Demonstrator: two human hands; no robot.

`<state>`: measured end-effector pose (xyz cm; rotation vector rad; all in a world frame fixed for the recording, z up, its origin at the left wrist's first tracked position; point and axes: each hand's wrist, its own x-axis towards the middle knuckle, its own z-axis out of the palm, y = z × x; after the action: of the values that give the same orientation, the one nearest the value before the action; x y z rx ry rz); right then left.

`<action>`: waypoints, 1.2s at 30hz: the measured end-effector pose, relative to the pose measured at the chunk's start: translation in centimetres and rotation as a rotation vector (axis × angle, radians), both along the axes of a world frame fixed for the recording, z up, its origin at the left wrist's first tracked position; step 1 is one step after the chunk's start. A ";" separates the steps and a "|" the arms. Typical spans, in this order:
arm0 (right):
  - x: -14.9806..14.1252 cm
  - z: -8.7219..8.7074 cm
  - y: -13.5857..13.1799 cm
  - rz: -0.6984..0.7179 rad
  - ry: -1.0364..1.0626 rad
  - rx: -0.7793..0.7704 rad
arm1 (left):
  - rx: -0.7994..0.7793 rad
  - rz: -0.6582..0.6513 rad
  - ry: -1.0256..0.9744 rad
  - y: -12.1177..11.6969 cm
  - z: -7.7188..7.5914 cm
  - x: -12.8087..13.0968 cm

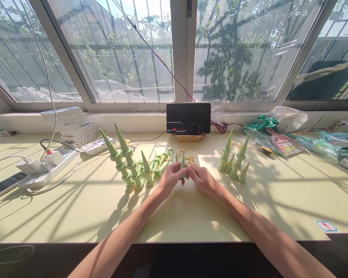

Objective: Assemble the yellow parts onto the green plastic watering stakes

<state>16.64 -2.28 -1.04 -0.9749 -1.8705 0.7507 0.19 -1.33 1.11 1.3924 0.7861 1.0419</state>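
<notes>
Between my hands, over the middle of the table, a pointed green cone (183,164) stands upright. My left hand (173,172) is closed around it from the left. The fingers of my right hand (199,176) press together at its lower right side; what lies inside their pinch is hidden. Left of my hands rise tall green segmented pieces with pointed tips (127,154) and a shorter green spike (146,170). Loose green tubes (161,159) lie close beside my left hand. Small tan pegs (188,157) are scattered just behind my hands. More green spiked pieces (237,158) stand to the right.
A black tablet (188,116) with a phone before it stands at the window. On the left are a power strip (52,166), white boxes (72,121) and cables. Plastic bags (284,141) and a yellow-black tool (266,150) lie at the right. The table's front edge (191,242) is near me.
</notes>
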 end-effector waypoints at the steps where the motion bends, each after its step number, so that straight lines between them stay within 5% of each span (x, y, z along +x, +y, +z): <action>1: 0.0 -0.1 0.0 0.002 -0.008 0.003 | -0.006 0.000 -0.002 0.0 0.0 0.0; 36: -0.1 -0.1 0.0 0.011 0.082 -0.142 | 0.127 0.005 0.041 0.0 -0.1 0.0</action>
<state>16.55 -2.32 -1.13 -1.0075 -1.7725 0.9268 0.17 -1.31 1.03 1.5243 0.7642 1.0856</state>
